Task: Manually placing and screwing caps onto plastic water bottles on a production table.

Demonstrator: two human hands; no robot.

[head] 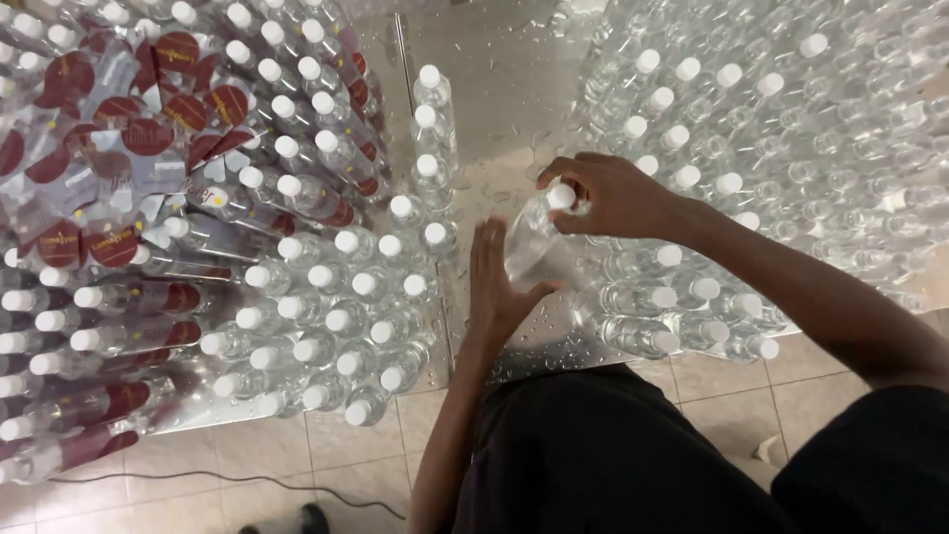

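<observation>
One clear plastic bottle with a white cap (539, 242) is held at frame centre, above the wet metal counter (504, 89). The right hand (608, 196) is clenched over the cap end, fingers wrapped around the neck. The left hand (499, 277) is laid flat and open against the bottle's lower side, palm touching, not closed round it.

Two hands are counted, one bottle in the grip. Bottle masses are seen on both sides: labelled clear bottles with dark red labels (119, 198) at left, lying stacked with caps outward, and unlabelled clear bottles (751, 129) at right. Both run to many dozens; an exact count cannot be made, since rows overlap and are cut off by the frame edges. A short column of upright bottles (432, 148) stands at upper centre, about five visible.

Lower frame: beige tiled floor (356, 445), a dark cable (198, 478), and black clothing (593, 455) hiding the counter's near edge.
</observation>
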